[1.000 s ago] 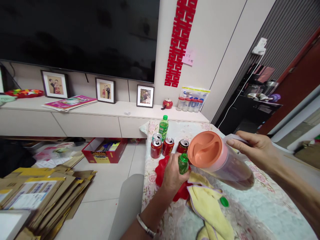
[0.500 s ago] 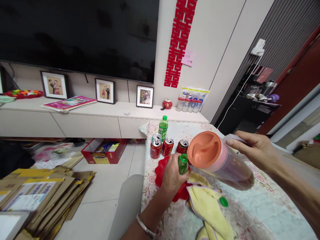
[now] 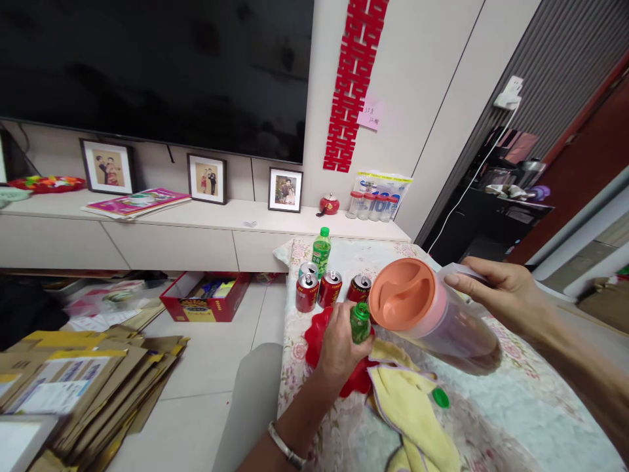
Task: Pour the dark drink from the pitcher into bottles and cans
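Note:
My left hand [image 3: 339, 351] is wrapped round a green bottle [image 3: 360, 321] with an uncapped mouth, above a red scalloped tray [image 3: 314, 337]. By its handle my right hand [image 3: 501, 285] grips a clear plastic pitcher [image 3: 452, 334] with an orange lid [image 3: 403, 294]. The pitcher is tilted, its lid end close to the bottle's mouth, and brown liquid lies toward its base. Whether any liquid flows out cannot be seen. A yellow cloth [image 3: 413, 406] lies crumpled near my hands, with a green bottle cap [image 3: 441, 397] beside it.
Behind my left hand stand red drink cans [image 3: 329, 288] and a capped green bottle [image 3: 322, 252] on the flowered tablecloth [image 3: 521, 393]. A white cabinet [image 3: 196, 226] with framed photos runs along the wall. Flattened cardboard [image 3: 113, 387] and a red box [image 3: 211, 305] lie on the floor.

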A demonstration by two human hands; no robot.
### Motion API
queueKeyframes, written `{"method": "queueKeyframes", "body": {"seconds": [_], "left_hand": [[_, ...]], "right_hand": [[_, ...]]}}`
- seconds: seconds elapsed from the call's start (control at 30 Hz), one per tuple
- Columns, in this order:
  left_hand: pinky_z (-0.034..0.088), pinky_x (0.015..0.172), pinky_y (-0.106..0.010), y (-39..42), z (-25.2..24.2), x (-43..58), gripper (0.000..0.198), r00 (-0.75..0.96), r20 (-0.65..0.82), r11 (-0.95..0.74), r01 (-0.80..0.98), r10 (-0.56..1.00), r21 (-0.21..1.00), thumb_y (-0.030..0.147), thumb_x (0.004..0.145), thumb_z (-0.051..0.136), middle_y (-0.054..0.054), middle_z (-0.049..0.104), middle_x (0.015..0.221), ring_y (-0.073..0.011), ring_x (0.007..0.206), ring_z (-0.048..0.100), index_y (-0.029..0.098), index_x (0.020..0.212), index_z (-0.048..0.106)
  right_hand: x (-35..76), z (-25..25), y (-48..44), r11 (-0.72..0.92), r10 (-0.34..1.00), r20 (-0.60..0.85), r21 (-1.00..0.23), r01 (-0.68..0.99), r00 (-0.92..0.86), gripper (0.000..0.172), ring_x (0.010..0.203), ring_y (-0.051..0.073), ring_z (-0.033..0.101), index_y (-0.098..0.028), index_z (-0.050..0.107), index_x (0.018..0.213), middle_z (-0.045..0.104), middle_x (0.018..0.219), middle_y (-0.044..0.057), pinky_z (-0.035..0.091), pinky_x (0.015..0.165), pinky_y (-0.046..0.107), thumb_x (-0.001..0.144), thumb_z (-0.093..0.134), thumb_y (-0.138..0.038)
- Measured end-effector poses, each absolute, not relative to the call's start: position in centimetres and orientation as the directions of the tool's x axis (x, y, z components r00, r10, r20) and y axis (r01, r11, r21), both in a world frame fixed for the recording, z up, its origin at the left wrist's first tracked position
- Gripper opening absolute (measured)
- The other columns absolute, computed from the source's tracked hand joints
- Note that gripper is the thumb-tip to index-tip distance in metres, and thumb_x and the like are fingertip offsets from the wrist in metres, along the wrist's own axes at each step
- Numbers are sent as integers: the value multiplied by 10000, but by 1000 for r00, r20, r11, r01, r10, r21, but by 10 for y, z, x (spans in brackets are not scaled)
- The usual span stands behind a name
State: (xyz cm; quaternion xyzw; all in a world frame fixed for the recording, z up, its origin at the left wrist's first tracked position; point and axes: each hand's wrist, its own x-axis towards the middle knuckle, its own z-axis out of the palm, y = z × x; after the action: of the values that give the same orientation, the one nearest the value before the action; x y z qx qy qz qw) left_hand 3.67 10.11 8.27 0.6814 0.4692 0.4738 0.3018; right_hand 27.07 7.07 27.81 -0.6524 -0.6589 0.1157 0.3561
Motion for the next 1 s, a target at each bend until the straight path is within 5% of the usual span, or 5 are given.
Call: {"method": "queueKeyframes", "body": {"seconds": [1.0], "left_hand": [[563, 970, -388, 101, 82, 37, 515, 113, 361, -377, 357, 926, 855, 127, 740, 804, -100, 669, 1146, -289, 1110, 692, 197, 1195, 574]], "right_hand": [[278, 274, 72, 140, 941, 330, -588, 796, 79, 680, 696, 160, 370, -211, 540, 641, 378, 675, -25, 280, 602, 285, 745, 713, -860]]}}
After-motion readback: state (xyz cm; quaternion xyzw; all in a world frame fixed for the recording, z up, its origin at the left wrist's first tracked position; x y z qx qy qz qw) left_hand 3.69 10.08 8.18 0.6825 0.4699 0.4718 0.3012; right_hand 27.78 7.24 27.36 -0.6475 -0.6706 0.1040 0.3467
